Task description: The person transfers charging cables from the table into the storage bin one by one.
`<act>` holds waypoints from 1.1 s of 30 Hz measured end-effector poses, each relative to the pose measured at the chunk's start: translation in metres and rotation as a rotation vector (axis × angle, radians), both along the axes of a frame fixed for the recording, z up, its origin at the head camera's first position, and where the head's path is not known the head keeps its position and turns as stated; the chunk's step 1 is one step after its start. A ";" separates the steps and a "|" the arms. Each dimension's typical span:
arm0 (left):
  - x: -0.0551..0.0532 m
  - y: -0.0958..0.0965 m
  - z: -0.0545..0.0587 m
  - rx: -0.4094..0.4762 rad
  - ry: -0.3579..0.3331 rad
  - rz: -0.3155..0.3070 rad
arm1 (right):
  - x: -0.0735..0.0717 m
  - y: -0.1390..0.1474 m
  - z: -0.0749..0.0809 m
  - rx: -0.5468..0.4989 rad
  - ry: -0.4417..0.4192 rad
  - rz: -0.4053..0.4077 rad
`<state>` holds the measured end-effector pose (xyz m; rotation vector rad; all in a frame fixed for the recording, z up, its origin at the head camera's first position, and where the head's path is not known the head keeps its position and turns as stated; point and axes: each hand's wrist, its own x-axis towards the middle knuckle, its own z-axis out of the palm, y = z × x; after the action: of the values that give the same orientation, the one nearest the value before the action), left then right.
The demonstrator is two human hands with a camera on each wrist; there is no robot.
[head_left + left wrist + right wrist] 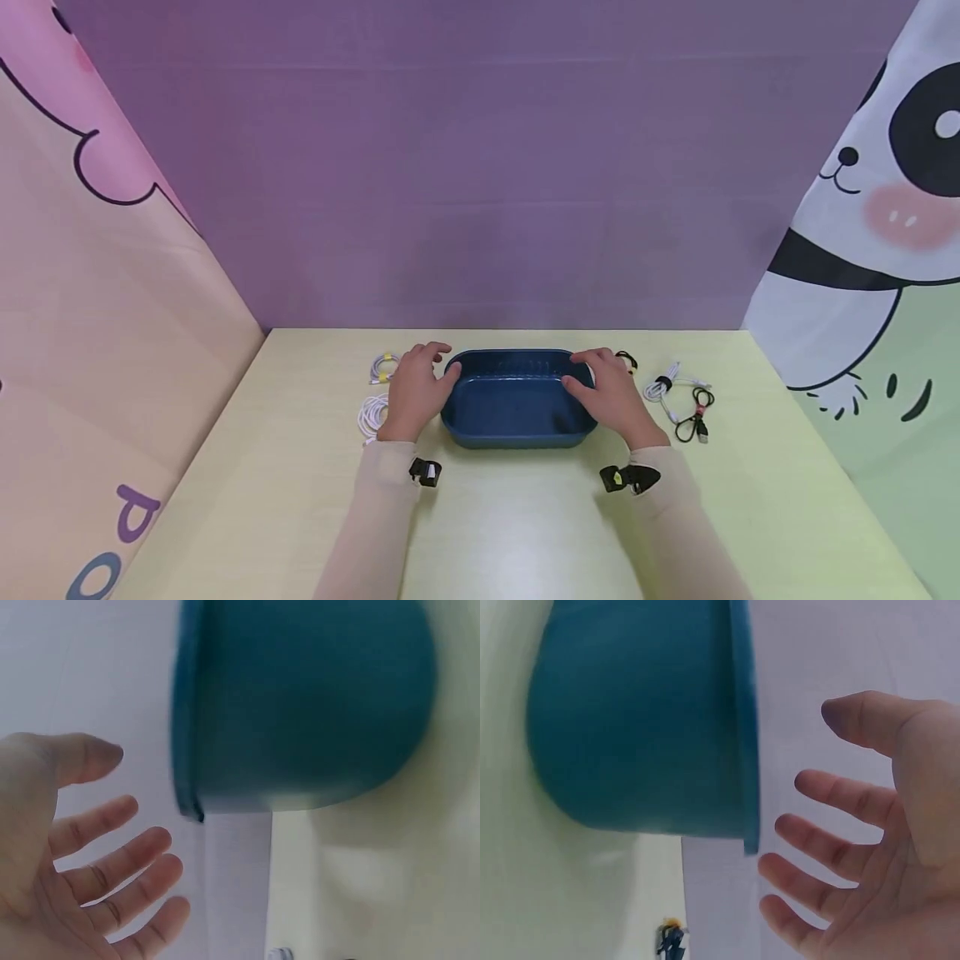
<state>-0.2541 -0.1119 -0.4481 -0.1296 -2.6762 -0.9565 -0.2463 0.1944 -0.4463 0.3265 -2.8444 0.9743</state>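
Note:
A dark blue rectangular basin [517,440] with rounded corners stands on the table between my two hands. My left hand [418,392] is at its left end, fingers spread and loosely bent; in the left wrist view the fingertips [171,866] are apart from the basin's rim [187,750]. At the right end is my right hand [613,396], held the same way. The right wrist view shows its thumb [862,720] and fingers clear of the basin wall [645,735]. Neither hand holds anything.
Left of the basin lie a white cable coil with yellow ties [383,367] and another white coil [371,415], partly behind my left hand. On the right are a white cable with a black tie [660,388], a black cable with a red tie [701,410] and another dark cable [627,360].

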 end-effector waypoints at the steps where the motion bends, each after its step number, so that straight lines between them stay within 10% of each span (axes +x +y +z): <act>1: 0.002 0.000 -0.002 0.011 -0.001 0.005 | 0.002 0.002 -0.002 -0.024 -0.003 0.005; 33: 0.009 -0.005 -0.033 0.098 -0.116 0.041 | 0.006 0.058 0.001 -0.257 0.024 -0.095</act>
<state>-0.2450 -0.1167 -0.4807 0.0014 -2.7173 -1.1120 -0.2398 0.2523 -0.4458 0.1736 -2.6427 1.2864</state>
